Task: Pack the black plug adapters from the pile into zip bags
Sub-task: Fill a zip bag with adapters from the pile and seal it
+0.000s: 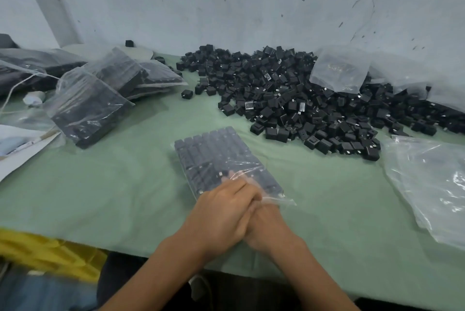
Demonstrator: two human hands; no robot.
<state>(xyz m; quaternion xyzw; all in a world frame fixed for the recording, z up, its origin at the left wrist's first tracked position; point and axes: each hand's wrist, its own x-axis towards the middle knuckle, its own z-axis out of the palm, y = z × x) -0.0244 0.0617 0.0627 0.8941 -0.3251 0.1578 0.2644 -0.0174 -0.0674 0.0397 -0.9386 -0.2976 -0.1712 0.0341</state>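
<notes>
Both hands stack at the near end of the filled zip bag (216,157): left hand (221,212) flat, fingers straight, pressing the mouth, likely sealing it; right hand (269,225) beneath, its grip hidden. Loose plug adapters (302,99) wait beyond.

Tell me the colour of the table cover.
The table cover is pale green; head view.

1. Green-covered table (125,197) fills the lower frame.
2. Centre: one filled zip bag (214,157), lying flat.
3. Upper right: pile of black plug adapters (289,101), sprawling.
4. Upper left: packed bags (90,106), heaped.
5. Right edge: empty clear bags (427,179).
</notes>
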